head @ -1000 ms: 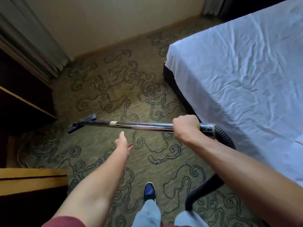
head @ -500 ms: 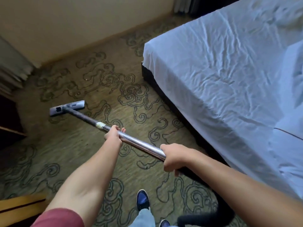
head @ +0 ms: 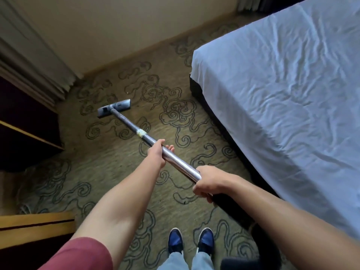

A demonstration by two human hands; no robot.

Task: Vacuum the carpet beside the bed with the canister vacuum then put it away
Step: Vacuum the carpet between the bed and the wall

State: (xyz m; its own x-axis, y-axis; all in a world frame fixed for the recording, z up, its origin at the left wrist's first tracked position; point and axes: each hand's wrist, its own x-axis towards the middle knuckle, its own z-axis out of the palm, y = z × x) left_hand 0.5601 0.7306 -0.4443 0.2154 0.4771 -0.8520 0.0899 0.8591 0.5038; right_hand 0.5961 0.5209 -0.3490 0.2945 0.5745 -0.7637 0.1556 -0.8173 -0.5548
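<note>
— While both hands sit on the wand (head: 175, 157), which one leads?

— Left hand (head: 156, 153) leads, fingers curled round the metal tube partway down. Right hand (head: 207, 181) wraps the near end, just where the tube meets the black hose (head: 231, 208). Both closed tight on the wand; nothing pinched, nothing spread.

— And the working end?

— Floor head (head: 114, 108) lies ahead of the left grip and off to its left, flat on the patterned carpet (head: 116, 172) as far as I can tell. A taped joint (head: 141, 132) sits between that grip and the head.

— Long axis?

— Runs from the right hand, through the left, out to the head — a diagonal slanting away from the bed (head: 282, 84). The head's own bar lies crosswise to it. Bed edge is to the right of both grips, well apart from the head.

— Canister?

— Cannot say. The hose drops behind the right forearm towards a dark shape at the bottom edge; too little shows.

— So the next stroke?

— My judgement: push or pull goes along that diagonal, left hand steering, right hand driving. To reach carpet nearer the bed the head must swing right of the grip line. Putting away not yet begun.
</note>
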